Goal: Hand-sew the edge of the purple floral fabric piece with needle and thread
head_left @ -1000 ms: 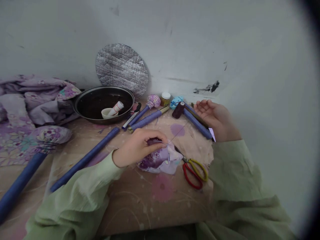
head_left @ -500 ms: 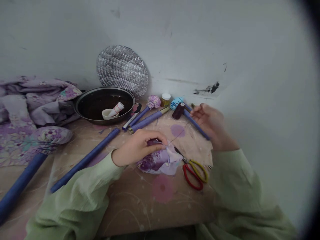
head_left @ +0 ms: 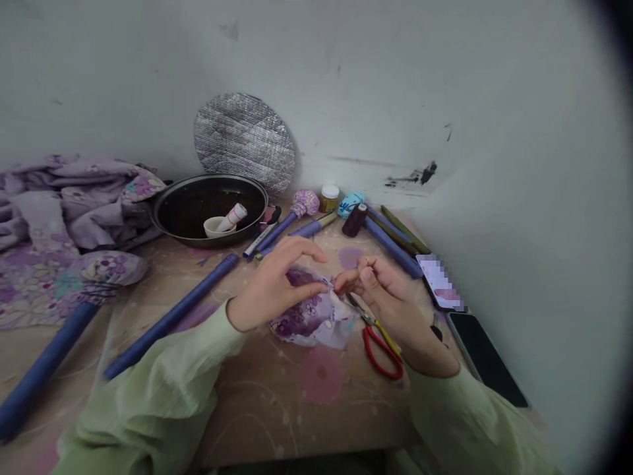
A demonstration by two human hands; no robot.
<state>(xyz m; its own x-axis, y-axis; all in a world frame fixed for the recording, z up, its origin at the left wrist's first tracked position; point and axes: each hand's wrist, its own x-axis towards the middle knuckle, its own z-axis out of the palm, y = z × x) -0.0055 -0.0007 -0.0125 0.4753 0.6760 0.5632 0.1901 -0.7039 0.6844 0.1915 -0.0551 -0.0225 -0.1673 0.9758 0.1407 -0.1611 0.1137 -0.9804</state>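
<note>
A piece of purple floral cloth [head_left: 309, 313] with a pale underside lies bunched on the table in front of me. My left hand [head_left: 279, 284] has its thumb pressed on the cloth's upper edge, with the index finger raised and curved above it. Its other fingers are hidden behind the cloth. Close by on the right, my right hand [head_left: 383, 290] is pinched, thumb against index finger, near the cloth's edge. Whatever sits in that pinch is too small to make out. Scissors [head_left: 380, 353] with red and yellow handles lie partly under my right hand.
Behind the hands stand a dark thread spool [head_left: 355, 221], a small jar [head_left: 329, 198] and blue-wrapped sticks [head_left: 173, 313], some cloth-headed. A black pan [head_left: 163, 221] holding a small cup is at the back left. Two phones [head_left: 487, 356] lie at the right edge by the wall.
My right hand has come down and left from the sticks to the cloth, uncovering the phones. A thread stretched from the cloth toward it before. My left index finger has lifted off the thumb.
</note>
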